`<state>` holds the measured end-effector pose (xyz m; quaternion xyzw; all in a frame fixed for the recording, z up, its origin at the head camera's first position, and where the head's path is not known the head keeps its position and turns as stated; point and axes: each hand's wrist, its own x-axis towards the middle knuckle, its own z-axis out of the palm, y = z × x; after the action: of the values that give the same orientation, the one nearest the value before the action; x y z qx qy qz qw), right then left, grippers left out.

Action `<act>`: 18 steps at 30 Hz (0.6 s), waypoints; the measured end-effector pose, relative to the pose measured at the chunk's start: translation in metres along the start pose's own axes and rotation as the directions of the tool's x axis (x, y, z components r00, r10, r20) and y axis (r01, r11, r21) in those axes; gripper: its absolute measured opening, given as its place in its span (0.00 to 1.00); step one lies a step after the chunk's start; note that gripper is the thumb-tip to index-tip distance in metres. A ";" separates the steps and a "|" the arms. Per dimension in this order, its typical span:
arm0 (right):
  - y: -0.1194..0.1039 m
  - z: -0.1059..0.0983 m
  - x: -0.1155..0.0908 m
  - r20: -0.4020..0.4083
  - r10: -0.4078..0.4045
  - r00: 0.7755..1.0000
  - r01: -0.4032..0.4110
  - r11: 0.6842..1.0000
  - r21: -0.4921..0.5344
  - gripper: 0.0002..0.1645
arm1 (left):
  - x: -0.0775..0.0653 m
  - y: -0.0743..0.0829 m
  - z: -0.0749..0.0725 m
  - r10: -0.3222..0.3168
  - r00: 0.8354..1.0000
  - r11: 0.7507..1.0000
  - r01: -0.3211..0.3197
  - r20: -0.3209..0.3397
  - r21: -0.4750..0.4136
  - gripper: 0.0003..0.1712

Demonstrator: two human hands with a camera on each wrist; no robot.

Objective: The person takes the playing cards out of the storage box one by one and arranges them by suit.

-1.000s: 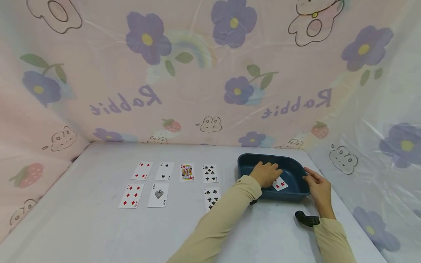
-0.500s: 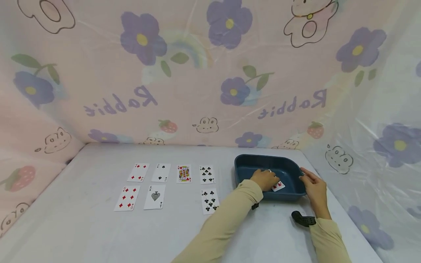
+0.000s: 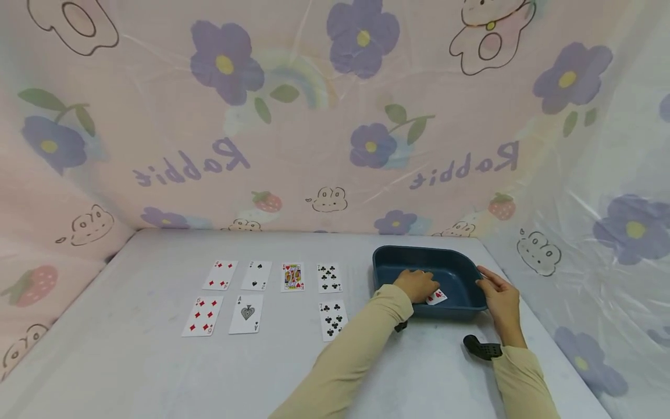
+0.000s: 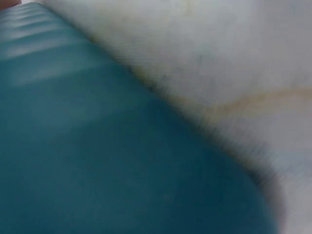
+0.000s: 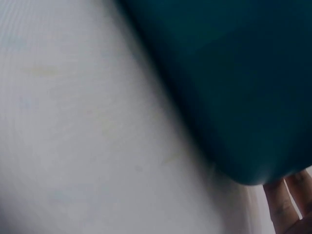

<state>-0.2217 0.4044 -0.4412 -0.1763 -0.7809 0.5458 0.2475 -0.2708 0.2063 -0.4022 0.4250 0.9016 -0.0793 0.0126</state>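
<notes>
In the head view my left hand (image 3: 417, 285) reaches into a dark blue plastic tub (image 3: 387, 251), its fingers bent over a playing card with red hearts (image 3: 437, 297). Part of that card shows beyond the fingers; the fingertips are hidden. My right hand (image 3: 503, 301) grips the tub's right end by the rim. Its fingers (image 5: 279, 202) also appear against the tub's corner in the right wrist view. The tub's outer wall (image 4: 97, 136) fills much of the left wrist view.
Left of the tub, face-up playing cards lie in two rows, among them a king (image 3: 292, 277), an ace of spades (image 3: 246, 314), a six of diamonds (image 3: 202, 316) and a seven of clubs (image 3: 333, 321). A patterned curtain (image 3: 293, 134) stands behind the white table (image 3: 157, 372).
My left hand has shifted slightly left and lower inside the tub, and the hearts card has slid left with it. The right hand keeps its hold on the rim.
</notes>
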 end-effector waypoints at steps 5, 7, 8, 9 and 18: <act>0.001 0.000 0.000 -0.002 -0.014 1.000 0.014 1.000 0.008 0.23 | -0.002 -0.001 0.001 0.008 1.000 0.999 -0.008 0.009 -0.049 0.19; 0.001 0.000 0.000 -0.001 -0.019 1.000 0.019 1.000 0.007 0.23 | -0.002 -0.002 0.002 0.004 1.000 0.999 -0.004 -0.005 -0.038 0.19; 0.001 0.000 0.000 -0.002 -0.021 1.000 0.021 1.000 0.007 0.23 | -0.002 -0.002 0.002 0.000 1.000 1.000 0.000 -0.014 -0.030 0.20; 0.001 0.000 0.000 -0.002 -0.021 1.000 0.021 1.000 0.007 0.23 | -0.003 -0.002 0.002 -0.005 1.000 1.000 0.005 -0.022 -0.022 0.20; 0.001 0.000 0.000 0.000 -0.031 1.000 0.031 1.000 -0.001 0.22 | -0.004 -0.013 -0.001 -0.015 1.000 1.000 0.015 0.007 -0.023 0.25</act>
<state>-0.2215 0.4053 -0.4423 -0.1641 -0.7838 0.5415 0.2559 -0.2776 0.1952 -0.3988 0.4178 0.9056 -0.0707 0.0201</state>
